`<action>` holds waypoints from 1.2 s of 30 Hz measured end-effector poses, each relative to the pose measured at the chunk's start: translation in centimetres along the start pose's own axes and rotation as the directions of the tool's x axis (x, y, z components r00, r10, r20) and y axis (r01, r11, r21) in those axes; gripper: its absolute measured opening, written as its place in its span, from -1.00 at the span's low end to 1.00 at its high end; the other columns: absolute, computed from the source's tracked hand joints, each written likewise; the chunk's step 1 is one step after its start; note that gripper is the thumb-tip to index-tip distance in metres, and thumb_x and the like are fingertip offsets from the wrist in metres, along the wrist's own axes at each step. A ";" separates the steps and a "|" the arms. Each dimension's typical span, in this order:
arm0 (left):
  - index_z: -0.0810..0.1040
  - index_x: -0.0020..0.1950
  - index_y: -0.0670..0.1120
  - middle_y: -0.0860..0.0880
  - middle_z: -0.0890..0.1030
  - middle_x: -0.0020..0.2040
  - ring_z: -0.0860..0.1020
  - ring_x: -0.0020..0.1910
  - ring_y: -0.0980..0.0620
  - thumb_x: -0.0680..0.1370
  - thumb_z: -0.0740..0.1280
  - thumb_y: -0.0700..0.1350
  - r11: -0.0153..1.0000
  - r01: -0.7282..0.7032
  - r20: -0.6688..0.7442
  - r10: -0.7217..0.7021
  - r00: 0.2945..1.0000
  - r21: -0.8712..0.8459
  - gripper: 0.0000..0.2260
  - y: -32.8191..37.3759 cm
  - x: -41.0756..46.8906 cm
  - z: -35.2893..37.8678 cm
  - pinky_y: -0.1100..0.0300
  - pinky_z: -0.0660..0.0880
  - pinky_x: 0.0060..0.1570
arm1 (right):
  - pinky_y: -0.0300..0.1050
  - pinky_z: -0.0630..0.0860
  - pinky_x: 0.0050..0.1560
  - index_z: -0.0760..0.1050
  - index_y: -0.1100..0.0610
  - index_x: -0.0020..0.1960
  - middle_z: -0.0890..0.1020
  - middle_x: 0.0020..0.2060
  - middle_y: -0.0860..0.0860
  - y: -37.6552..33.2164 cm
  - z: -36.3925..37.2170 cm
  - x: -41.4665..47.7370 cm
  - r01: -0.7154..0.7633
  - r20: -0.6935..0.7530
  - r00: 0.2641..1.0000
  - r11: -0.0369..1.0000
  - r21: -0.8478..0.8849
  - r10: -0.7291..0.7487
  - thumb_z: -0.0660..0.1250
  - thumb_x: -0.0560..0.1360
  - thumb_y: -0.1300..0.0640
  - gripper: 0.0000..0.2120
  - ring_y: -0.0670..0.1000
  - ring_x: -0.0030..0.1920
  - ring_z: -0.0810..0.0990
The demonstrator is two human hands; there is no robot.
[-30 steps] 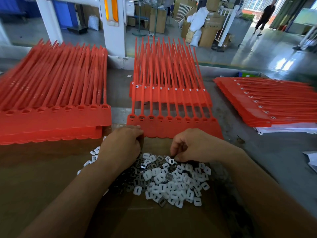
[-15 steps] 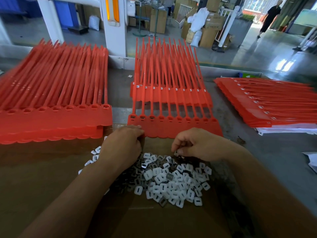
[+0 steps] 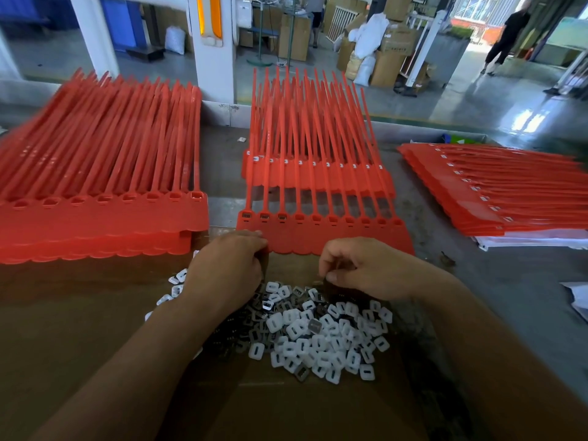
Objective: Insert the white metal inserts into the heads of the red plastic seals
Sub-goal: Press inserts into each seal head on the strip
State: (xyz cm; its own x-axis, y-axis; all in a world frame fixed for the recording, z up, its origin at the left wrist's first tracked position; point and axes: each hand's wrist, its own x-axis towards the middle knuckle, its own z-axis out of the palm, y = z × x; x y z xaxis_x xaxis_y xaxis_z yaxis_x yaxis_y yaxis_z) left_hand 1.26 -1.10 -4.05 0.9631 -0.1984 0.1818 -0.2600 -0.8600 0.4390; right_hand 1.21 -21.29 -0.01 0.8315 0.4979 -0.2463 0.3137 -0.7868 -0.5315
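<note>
A pile of white metal inserts (image 3: 321,338) lies on brown cardboard (image 3: 79,345) in front of me. Just beyond it is a strip of red plastic seals (image 3: 343,237); the three leftmost heads hold inserts and the others look hollow. My left hand (image 3: 226,268) is knuckles up over the pile's left edge. Its fingers curl down against the strip's near edge and hide what is under them. My right hand (image 3: 366,268) hovers just above the pile's far edge, with thumb and forefinger pinching a small insert.
A thick stack of red seals (image 3: 95,224) lies at the left and a flatter stack (image 3: 493,192) on white sheets at the right. More seals (image 3: 318,173) lie behind the strip. A grey table (image 3: 509,297) extends right. A person stands far back right.
My right hand has lifted a little off the pile, its fingertips closed on an insert. My left hand has hardly moved.
</note>
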 end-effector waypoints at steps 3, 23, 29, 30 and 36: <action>0.49 0.29 -0.05 0.06 0.41 0.37 0.32 0.37 0.11 0.51 0.14 -0.28 1.000 -0.002 -0.004 0.002 1.000 0.002 -0.61 0.0 0.0 0.0 0.26 0.19 0.32 | -0.43 0.36 -0.24 0.41 -0.13 -0.20 0.49 -0.23 -0.22 0.1 0.0 0.1 -0.003 -0.004 1.000 1.000 -0.018 0.003 0.29 0.51 0.18 -0.77 -0.34 -0.25 0.45; 0.53 0.25 -0.07 0.04 0.43 0.35 0.35 0.35 0.08 0.50 0.16 -0.29 1.000 0.002 -0.001 -0.002 1.000 -0.024 -0.64 0.3 -0.2 -0.4 0.22 0.26 0.30 | -0.29 0.32 -0.24 0.55 0.14 -0.16 0.52 -0.24 -0.09 0.6 -0.6 8.5 -0.084 -0.453 0.886 0.994 0.063 0.104 0.25 0.52 0.25 -0.86 -0.15 -0.20 0.45; 0.55 0.22 -0.08 0.03 0.45 0.34 0.38 0.32 0.07 0.51 0.16 -0.27 1.000 -0.002 -0.003 0.002 1.000 -0.023 -0.66 0.3 -0.2 -0.4 0.24 0.28 0.25 | -0.35 0.31 -0.31 0.57 0.22 -0.05 0.55 -0.16 -0.02 0.8 -0.7 8.8 -0.155 -0.389 0.913 0.987 -0.049 0.124 0.22 0.53 0.27 -0.86 -0.13 -0.20 0.43; 0.55 0.22 -0.09 0.03 0.45 0.34 0.38 0.32 0.07 0.51 0.16 -0.27 1.000 -0.003 -0.002 0.003 1.000 -0.021 -0.66 0.3 -0.2 -0.4 0.24 0.28 0.26 | -0.31 0.34 -0.28 0.57 0.24 -0.04 0.57 -0.12 0.01 0.8 -0.7 8.8 -0.158 -0.383 0.916 0.984 -0.076 0.118 0.22 0.53 0.27 -0.85 -0.11 -0.17 0.45; 0.52 0.25 -0.07 0.04 0.41 0.37 0.35 0.35 0.08 0.52 0.15 -0.26 1.000 -0.007 0.005 0.007 1.000 -0.010 -0.65 0.4 -0.2 -0.4 0.23 0.25 0.29 | -0.18 0.38 -0.09 0.46 0.17 -0.26 0.59 -0.04 0.10 0.2 -0.5 9.0 -0.183 -0.379 0.920 0.964 -0.194 0.098 0.22 0.52 0.27 -0.82 0.06 0.01 0.54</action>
State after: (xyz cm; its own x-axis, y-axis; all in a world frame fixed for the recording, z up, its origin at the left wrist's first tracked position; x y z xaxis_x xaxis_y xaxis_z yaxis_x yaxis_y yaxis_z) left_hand 0.92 -1.16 -3.55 0.9616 -0.2066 0.1804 -0.2673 -0.8539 0.4465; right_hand 9.05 -17.17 -1.93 0.9697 0.2425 0.0283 0.2392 -0.9203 -0.3095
